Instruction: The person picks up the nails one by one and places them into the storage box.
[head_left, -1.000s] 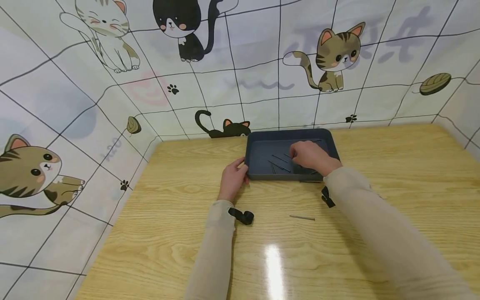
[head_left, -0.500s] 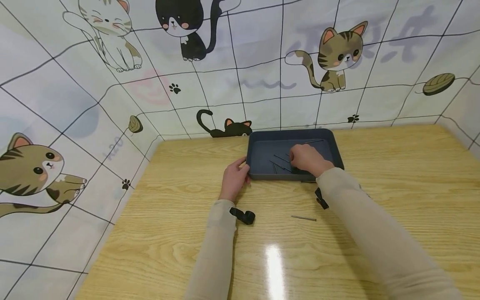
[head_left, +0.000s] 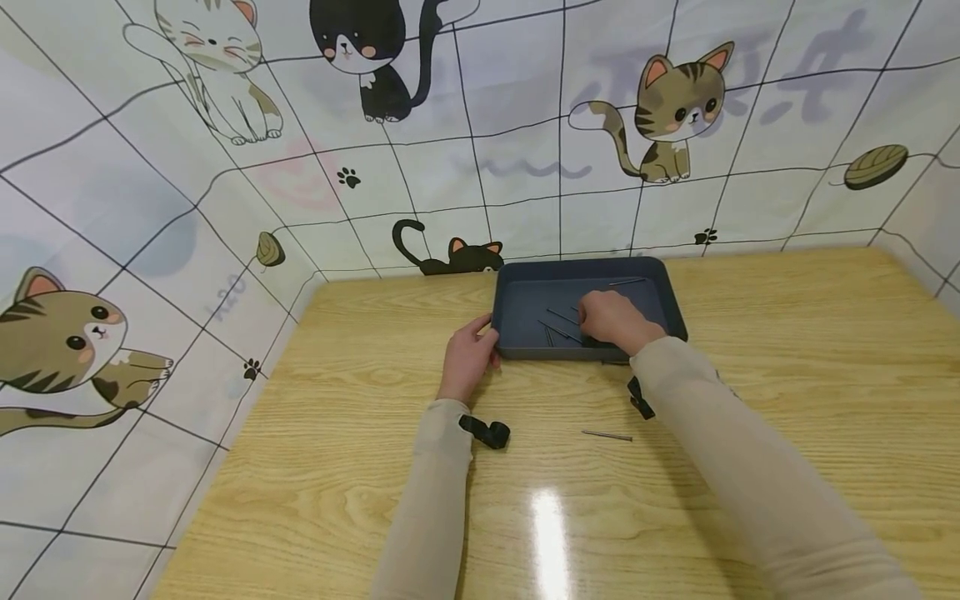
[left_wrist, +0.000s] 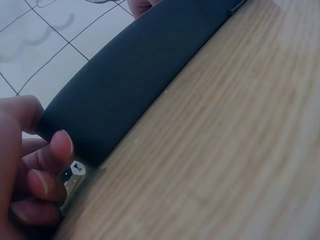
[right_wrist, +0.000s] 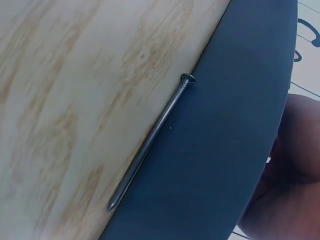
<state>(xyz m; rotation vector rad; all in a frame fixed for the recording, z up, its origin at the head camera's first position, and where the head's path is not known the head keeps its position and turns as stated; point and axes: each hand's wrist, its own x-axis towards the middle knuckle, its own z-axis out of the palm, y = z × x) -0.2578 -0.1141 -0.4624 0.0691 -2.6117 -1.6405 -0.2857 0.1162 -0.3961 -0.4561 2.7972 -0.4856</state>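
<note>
- Thin grey steel nails (head_left: pixel 561 327) lie loose in the dark matte plastic tray (head_left: pixel 525 350) on the glossy wood-grain counter (head_left: pixel 360 417).
- Right hand (head_left: pixel 611 321) reaches among them; whether its grip pinches one cannot be told.
- Left hand (head_left: pixel 468 354) curls its fingers (left_wrist: pixel 55 150) against the tray's near-left corner.
- Another nail (right_wrist: pixel 150 142) lies against the tray's outer wall.

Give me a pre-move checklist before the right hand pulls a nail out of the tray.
1. Tray steadied: ok. The left hand grips its near left corner.
2. Right hand inside the tray, over the nails: ok.
3. Nail pinched by the right hand: cannot tell; its fingers are hidden from every view.
4. Tray flat on the table: ok.
5. All nails in the tray: not ok. One loose nail lies on the table in front of the tray, and another nail lies along the tray's outer wall.
6. Pull-back path: cannot tell; the loose nail lies close to the right sleeve.
</note>
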